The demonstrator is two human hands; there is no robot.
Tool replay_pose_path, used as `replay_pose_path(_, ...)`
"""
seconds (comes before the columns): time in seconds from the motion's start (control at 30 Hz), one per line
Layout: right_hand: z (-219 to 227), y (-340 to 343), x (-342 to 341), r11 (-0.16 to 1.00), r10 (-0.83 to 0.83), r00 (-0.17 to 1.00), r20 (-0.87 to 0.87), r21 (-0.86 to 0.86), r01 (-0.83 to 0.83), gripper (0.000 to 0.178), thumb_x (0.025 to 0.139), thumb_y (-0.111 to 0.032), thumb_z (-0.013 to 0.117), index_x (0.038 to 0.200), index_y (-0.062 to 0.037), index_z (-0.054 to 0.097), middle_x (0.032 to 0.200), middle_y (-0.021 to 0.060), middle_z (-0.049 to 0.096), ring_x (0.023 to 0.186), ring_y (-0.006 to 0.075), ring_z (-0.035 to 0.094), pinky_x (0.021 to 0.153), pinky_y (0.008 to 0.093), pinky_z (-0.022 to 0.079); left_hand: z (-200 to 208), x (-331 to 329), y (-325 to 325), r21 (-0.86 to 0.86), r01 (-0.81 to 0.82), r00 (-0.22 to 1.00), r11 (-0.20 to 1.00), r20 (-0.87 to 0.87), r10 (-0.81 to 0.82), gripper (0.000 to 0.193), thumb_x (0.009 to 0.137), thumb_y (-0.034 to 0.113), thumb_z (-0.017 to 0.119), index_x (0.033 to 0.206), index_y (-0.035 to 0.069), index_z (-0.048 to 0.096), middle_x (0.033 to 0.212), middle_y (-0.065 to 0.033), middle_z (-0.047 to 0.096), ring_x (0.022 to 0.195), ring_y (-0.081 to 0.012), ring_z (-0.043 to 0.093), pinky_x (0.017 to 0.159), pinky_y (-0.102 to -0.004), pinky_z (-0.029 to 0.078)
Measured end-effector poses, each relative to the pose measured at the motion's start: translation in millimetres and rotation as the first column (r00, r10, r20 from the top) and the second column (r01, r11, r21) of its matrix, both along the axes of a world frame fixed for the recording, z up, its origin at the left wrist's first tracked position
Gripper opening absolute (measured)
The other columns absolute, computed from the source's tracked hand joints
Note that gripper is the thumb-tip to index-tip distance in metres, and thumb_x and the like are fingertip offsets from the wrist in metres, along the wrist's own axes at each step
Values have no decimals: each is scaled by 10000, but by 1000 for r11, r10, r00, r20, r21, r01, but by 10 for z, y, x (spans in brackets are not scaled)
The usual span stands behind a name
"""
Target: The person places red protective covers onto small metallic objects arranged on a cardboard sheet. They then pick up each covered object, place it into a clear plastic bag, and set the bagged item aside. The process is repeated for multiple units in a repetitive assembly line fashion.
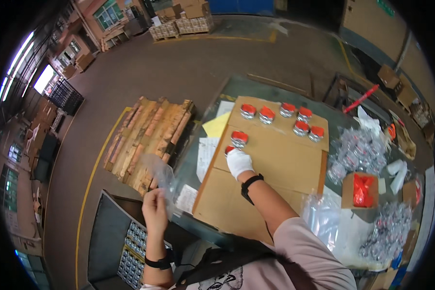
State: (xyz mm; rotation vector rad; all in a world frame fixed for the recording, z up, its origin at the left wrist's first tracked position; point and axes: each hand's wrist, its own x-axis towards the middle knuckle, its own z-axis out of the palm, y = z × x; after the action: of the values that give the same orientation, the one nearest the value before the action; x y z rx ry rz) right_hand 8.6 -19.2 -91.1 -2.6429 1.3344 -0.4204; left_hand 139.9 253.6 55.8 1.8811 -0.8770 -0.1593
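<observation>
My left hand [155, 211], bare and closed, pinches a clear plastic bag [164, 177] that hangs in the air left of the table; the bag is partly blurred. My right hand [239, 163], in a white glove, reaches over the cardboard sheet [270, 166] with its fingers closed round a silver metal part with a red top, mostly hidden by the glove. Just beyond it stands a similar red-topped part [239, 139]. Several more stand toward the far edge of the cardboard, among them one with red film sticking up [267, 115].
Right of the cardboard lie flat clear bags [320, 215], a small box with red plastic [364, 190] and two heaps of bagged parts [357, 153]. A wooden pallet [150, 140] lies on the floor at left. Nearer is a dark bin [104, 241] holding rows of metal parts.
</observation>
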Motion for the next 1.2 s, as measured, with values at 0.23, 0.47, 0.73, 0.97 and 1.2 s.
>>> replay_pose_path(0.23,710,469,-672,484,-296,894,338,859,-165,246,850,-215,604,973,-2,613,877,173,677,800,299,678,670,418,533,-1150,-409,-655,430,343,929,835,-26,-368,239,822,192,639,979,12,649,726,-208,644,672,-357,649,606,-429,503)
replay_pose_path(0.47,352,1517,-1338,933,-11,970,241,353,-77,322,837,-216,647,1061,-9,545,942,205,630,815,401,639,669,446,531,-1468,-1165,-852,312,423,634,851,-773,-31,227,881,193,605,972,-8,660,806,-217,663,702,-343,659,623,-397,511)
replay_pose_path(0.73,262,1133,-825,413,-335,926,175,910,-23,214,934,-204,515,959,-3,581,905,119,627,713,261,623,629,377,518,-715,-1397,-562,-62,691,715,720,-86,-694,231,922,165,595,1096,29,662,847,-192,677,732,-285,675,647,-365,518)
replay_pose_path(0.97,1598,1690,-1203,981,160,958,239,67,-181,266,899,-181,608,1097,-4,588,1019,164,604,820,249,636,762,366,503,-743,-700,-717,-256,172,260,951,-920,-295,245,969,215,541,1012,24,688,728,-11,581,640,-98,558,569,-258,454)
replay_pose_path(1.2,483,1501,-1151,152,-777,490,395,873,-464,264,806,-120,630,1034,5,582,1032,199,627,834,312,662,684,389,550,-1067,-957,-369,495,499,703,711,249,-666,251,831,238,642,1016,82,707,874,-150,497,810,-321,564,690,-414,487)
